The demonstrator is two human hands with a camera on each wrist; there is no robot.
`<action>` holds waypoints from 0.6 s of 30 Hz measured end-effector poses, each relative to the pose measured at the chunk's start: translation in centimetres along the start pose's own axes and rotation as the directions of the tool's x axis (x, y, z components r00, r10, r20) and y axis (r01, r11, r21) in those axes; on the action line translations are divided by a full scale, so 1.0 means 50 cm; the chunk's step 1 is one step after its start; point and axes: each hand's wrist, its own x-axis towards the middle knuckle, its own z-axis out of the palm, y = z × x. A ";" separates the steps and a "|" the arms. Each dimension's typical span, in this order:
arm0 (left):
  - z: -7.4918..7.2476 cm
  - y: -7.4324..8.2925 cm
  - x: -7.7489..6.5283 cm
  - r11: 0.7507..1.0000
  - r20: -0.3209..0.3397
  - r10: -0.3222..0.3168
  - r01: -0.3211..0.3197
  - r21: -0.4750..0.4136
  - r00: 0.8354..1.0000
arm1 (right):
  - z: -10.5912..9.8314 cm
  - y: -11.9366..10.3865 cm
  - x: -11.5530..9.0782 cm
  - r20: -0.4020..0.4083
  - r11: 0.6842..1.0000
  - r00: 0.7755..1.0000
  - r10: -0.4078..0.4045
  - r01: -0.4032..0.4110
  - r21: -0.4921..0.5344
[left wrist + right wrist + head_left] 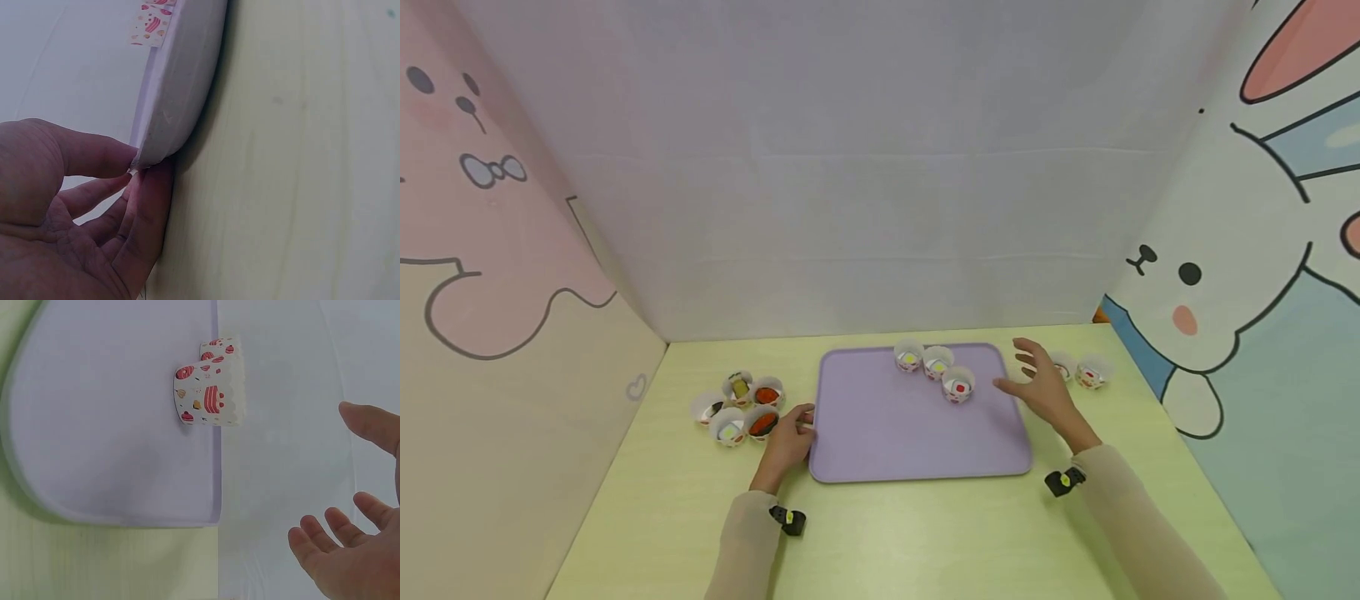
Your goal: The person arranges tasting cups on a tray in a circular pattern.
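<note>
l. hand [788, 442] pinches lilac, round-cornered, plastic-looking tray [910, 442] at its l. side; r. hand [1047, 390], fingers wide, holds nothing nr. its r. side. toward tray's back stand three white, red-print paper cups [958, 393]; more flank it on pale yellow-green table [925, 542]. advisable: tray held flat, cups unbumped.

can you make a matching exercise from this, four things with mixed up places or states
1. flat purple rectangular tray
2. cluster of five white patterned paper cups
3. person's bare left hand
4. person's bare right hand

A. holding nothing, near the tray's right side
B. three similar cups stand on it
C. gripping the tray's left edge
D. on the pale yellow-green table, left of the tray

Pairs: 1-B, 2-D, 3-C, 4-A
</note>
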 end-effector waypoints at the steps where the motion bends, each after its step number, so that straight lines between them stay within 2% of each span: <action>1: 0.000 0.000 0.000 1.000 0.000 0.002 -0.002 0.000 1.000 | -0.005 0.002 -0.001 -0.004 1.000 1.000 0.000 0.000 0.000; 18: -0.001 0.003 -0.002 1.000 0.000 -0.005 0.005 0.002 1.000 | -0.072 0.003 -0.025 -0.040 0.995 0.997 0.069 -0.066 0.069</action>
